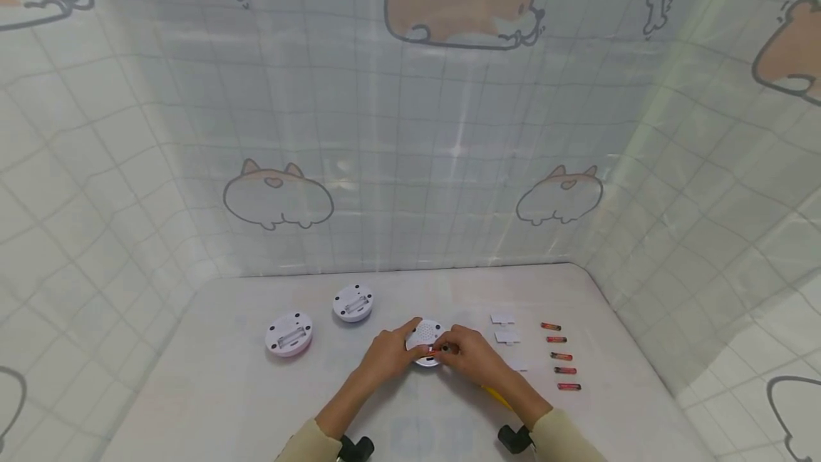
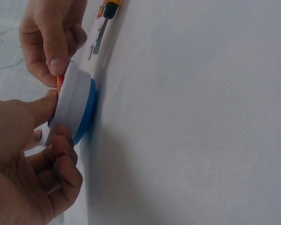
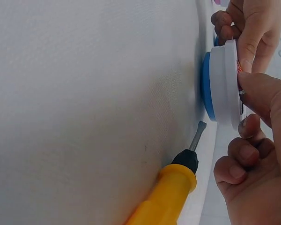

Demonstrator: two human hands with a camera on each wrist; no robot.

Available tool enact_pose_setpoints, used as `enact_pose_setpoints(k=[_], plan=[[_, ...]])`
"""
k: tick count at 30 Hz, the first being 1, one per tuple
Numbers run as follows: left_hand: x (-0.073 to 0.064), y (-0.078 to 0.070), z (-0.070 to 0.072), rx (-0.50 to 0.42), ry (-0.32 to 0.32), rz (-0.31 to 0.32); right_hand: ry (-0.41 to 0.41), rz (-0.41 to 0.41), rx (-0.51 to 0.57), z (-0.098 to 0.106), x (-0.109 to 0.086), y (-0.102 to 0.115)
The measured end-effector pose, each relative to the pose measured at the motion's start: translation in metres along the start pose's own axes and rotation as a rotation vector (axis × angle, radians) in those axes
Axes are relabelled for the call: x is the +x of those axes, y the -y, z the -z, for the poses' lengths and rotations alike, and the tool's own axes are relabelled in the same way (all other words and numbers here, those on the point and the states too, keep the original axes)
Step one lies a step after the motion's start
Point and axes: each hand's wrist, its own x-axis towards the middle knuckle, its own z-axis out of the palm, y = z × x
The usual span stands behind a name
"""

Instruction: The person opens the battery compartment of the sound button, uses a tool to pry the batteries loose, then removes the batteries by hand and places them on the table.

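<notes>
A round white device with a blue base (image 1: 423,337) lies on the table, its back facing up. My left hand (image 1: 393,352) grips its left rim, fingers curled round the edge (image 2: 61,145). My right hand (image 1: 465,352) pinches a small red battery (image 1: 432,352) and holds it against the device's back; the battery (image 2: 59,82) shows only as a thin red strip under the thumb. In the right wrist view the device (image 3: 222,84) stands on edge between both hands, and the battery (image 3: 239,68) peeks out at its rim.
Two more round white devices (image 1: 288,334) (image 1: 353,303) lie back-up to the left. Several red batteries (image 1: 561,356) sit in a column on the right, with small white covers (image 1: 507,336) beside them. A yellow-handled screwdriver (image 3: 171,190) lies near my right wrist. Patterned walls enclose the table.
</notes>
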Motion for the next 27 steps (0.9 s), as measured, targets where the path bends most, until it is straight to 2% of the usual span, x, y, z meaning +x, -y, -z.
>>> enact_pose_setpoints(k=[8, 15, 20, 23, 27], plan=[[-0.001, -0.002, -0.002, 0.045, -0.037, -0.018, -0.023, -0.011, 0.004, -0.003, 0.001, -0.002], [-0.002, -0.004, -0.004, 0.035, -0.046, 0.000, -0.043, -0.001, 0.014, -0.006, -0.002, -0.002], [0.000, 0.001, -0.005, 0.033, -0.043, -0.004, -0.062, 0.010, 0.022, 0.000, -0.005, -0.004], [0.002, 0.006, -0.004, 0.043, -0.059, 0.007, -0.086, -0.020, 0.042, 0.008, -0.008, -0.008], [0.004, 0.014, -0.001, 0.044, -0.080, 0.055, -0.143, -0.092, 0.056, 0.022, -0.010, -0.016]])
